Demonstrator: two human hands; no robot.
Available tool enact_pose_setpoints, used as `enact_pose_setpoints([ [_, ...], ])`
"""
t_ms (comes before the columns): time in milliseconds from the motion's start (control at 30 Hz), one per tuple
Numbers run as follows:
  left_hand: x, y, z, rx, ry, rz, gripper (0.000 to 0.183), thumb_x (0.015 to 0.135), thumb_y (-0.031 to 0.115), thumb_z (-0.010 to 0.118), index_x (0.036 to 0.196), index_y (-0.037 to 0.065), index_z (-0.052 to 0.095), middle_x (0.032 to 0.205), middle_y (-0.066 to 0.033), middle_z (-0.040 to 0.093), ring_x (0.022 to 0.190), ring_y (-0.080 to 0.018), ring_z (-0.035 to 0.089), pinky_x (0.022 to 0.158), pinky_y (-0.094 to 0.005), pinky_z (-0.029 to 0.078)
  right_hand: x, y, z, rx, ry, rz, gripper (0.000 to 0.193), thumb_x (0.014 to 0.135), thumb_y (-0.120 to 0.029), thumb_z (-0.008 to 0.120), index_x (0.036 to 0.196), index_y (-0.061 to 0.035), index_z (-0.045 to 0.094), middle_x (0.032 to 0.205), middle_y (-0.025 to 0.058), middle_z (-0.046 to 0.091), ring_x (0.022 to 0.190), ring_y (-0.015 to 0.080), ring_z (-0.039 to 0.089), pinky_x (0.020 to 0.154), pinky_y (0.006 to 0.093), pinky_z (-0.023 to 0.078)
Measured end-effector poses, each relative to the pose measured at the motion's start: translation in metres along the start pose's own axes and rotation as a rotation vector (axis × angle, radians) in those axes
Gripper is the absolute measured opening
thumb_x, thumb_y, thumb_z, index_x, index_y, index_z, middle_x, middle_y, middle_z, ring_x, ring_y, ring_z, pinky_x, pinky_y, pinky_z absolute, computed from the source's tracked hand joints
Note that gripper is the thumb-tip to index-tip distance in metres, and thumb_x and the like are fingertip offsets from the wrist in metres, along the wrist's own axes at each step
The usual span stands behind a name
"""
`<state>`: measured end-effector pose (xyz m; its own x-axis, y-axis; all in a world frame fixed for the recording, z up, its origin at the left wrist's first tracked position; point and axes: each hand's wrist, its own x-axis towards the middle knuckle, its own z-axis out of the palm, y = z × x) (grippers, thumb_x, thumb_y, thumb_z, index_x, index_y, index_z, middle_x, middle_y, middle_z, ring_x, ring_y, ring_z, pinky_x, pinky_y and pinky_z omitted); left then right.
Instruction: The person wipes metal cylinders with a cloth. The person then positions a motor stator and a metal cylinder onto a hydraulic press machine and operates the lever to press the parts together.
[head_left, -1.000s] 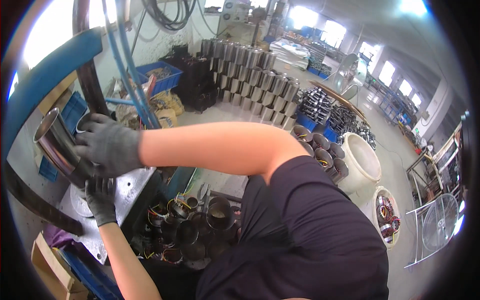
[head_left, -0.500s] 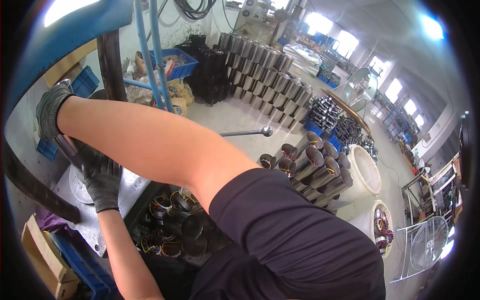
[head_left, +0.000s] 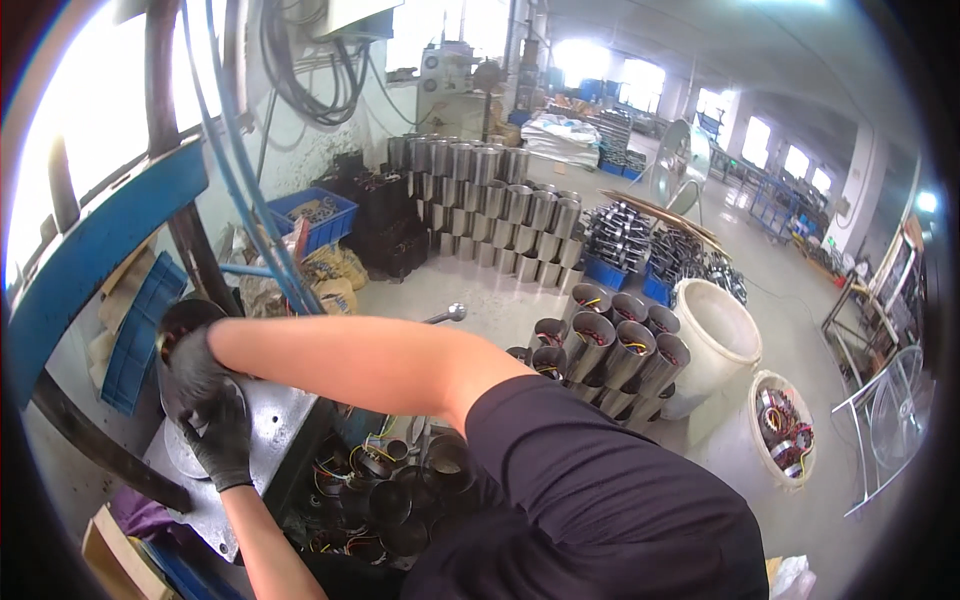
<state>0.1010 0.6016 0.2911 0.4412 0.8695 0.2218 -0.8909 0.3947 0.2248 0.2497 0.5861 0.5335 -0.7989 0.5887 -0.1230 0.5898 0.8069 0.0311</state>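
A dark metal cylinder [head_left: 180,318] stands over the round base plate [head_left: 236,418] of a press, its open end upward. My right hand [head_left: 200,368], in a grey glove, is closed around the cylinder's side, with the arm stretched across the view. Lower down, my left hand [head_left: 220,448], in a dark glove, cups the cylinder near its base, thumb apart from the fingers. Part of the left fingers and most of the cylinder are hidden behind the hands. Beneath lies the flat grey metal table [head_left: 275,408] of the press.
The blue press frame [head_left: 100,255] and dark posts surround the work spot. Dark motor housings with coloured wires [head_left: 390,500] lie below right. Several upright cylinders [head_left: 630,345], white tubs [head_left: 725,335] and stacked shiny cylinders [head_left: 500,200] stand on the floor. A blue crate [head_left: 325,215] sits by the wall.
The view has turned up and left, so the scene sits differently. My right hand and the cylinder have come closer to my left hand, and the cylinder stands more upright.
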Motion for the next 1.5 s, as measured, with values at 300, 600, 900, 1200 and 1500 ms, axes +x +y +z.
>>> enact_pose_setpoints([
  [300,-0.029,-0.031,-0.014,0.770,0.429,0.220,0.060,0.102,0.051,0.071,0.144,0.010,0.058,0.118,-0.0103,0.075,0.102,-0.0259,0.074,0.088,-0.0393,0.062,-0.153,-0.044,0.202,1.971,0.826,-0.090,0.062,0.078,-0.015,0.075,0.139,-0.0086,0.067,0.123,0.0210,0.072,0.113,0.0276,0.070,0.100,0.0423,0.056],
  [600,0.014,-0.029,-0.030,1.796,0.364,0.508,0.035,0.105,0.017,0.070,0.135,-0.001,0.064,0.125,-0.0101,0.069,0.109,-0.0194,0.063,0.101,-0.0323,0.051,-0.196,-0.050,0.275,2.355,0.919,0.568,0.029,0.080,-0.028,0.075,0.102,-0.0084,0.073,0.099,0.0107,0.068,0.090,0.0237,0.062,0.080,0.0409,0.052],
  [900,0.071,-0.071,0.073,2.761,0.801,-0.120,0.061,0.102,0.058,0.044,0.134,0.016,0.075,0.139,-0.0169,0.072,0.134,-0.0319,0.065,0.110,-0.0420,0.047,-0.183,-0.038,0.291,2.325,0.648,0.612,0.059,0.071,-0.047,0.076,0.121,-0.0183,0.065,0.116,0.0159,0.059,0.096,0.0296,0.054,0.089,0.0502,0.045],
  [1200,0.076,-0.071,0.067,2.705,1.162,-0.092,0.068,0.098,0.058,0.050,0.129,0.004,0.077,0.137,-0.0273,0.069,0.134,-0.0455,0.063,0.116,-0.0556,0.045,-0.164,-0.059,0.317,1.481,1.031,0.527,0.016,0.097,-0.012,0.061,0.103,-0.0056,0.074,0.099,0.0149,0.076,0.100,0.0219,0.069,0.093,0.0374,0.054],
  [1500,0.070,-0.106,0.129,3.016,0.866,-0.215,0.045,0.101,0.039,0.049,0.126,0.017,0.079,0.138,-0.0175,0.070,0.129,-0.0402,0.067,0.108,-0.0508,0.054,-0.212,-0.084,0.297,1.919,1.108,0.564,0.022,0.092,-0.020,0.065,0.100,-0.0006,0.073,0.099,0.0141,0.075,0.088,0.0238,0.070,0.085,0.0360,0.058],
])
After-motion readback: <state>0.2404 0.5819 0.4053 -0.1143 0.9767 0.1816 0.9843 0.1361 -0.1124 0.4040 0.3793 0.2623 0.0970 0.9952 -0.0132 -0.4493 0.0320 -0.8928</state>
